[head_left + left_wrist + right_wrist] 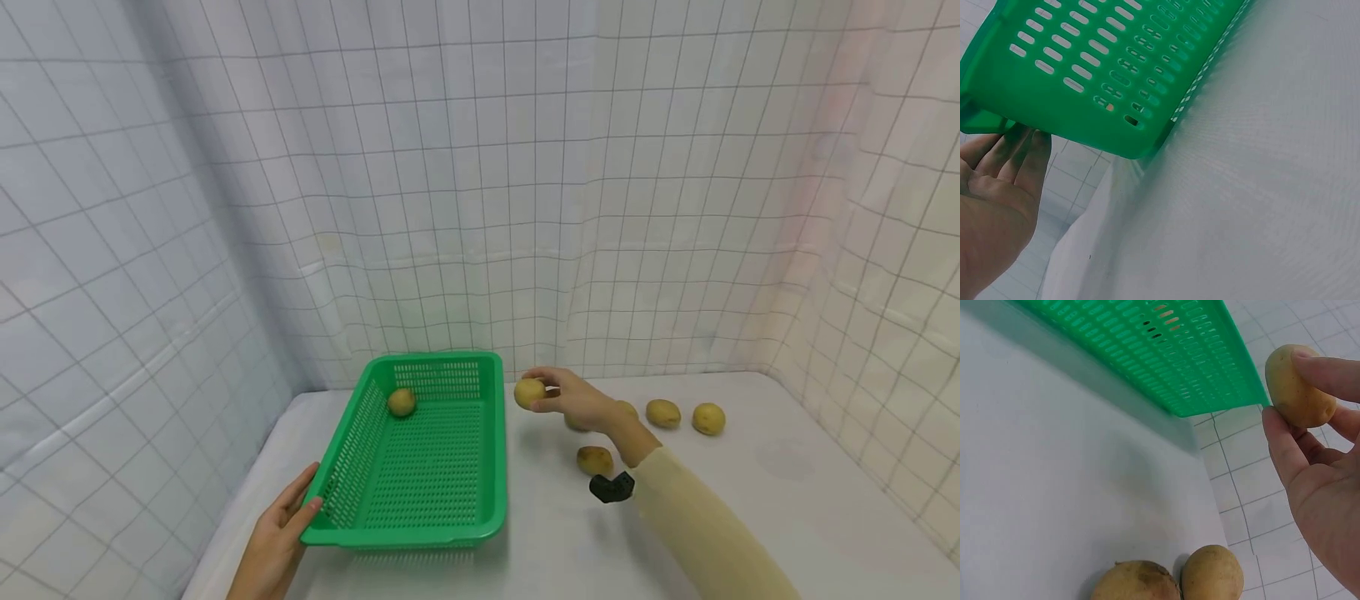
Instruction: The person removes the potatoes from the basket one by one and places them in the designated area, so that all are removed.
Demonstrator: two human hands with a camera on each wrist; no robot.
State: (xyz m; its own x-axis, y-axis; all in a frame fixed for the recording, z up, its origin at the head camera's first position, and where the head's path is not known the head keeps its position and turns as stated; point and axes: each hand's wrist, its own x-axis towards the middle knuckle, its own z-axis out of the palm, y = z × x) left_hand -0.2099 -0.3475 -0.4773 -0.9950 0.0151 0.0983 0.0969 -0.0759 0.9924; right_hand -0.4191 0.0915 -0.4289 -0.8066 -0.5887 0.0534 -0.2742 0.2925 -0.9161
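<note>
I see my right hand [581,402] raised above the bench [787,500], pinching a potato [529,392] between thumb and fingertips. That potato hangs just outside the right rim of the green basket [491,467], near its far right corner, and is not yet over the basket floor. From the right wrist view the same potato [1297,387] sits clear of the basket's top edge [1210,375], with a strip of bare bench between the basket wall and the potatoes lying below.

My left hand [279,533] rests against the near left corner of the basket, fingers straight along the outer wall; the left wrist view shows the fingertips [1019,147] touching the underside of the rim [1054,94], and that corner looks lifted a little off the bench, though I cannot be sure.

One potato inside the basket [402,402] lies near the far left wall; the remaining mesh floor is open. On the bench right of my hand lie three loose potatoes, one near the wrist [595,459] and two further right [663,412] [708,418], and a fourth shows partly behind the hand. A small black device [612,487] is at my right wrist. The bench's near right area is open, bounded by the grid curtain [885,275].
</note>
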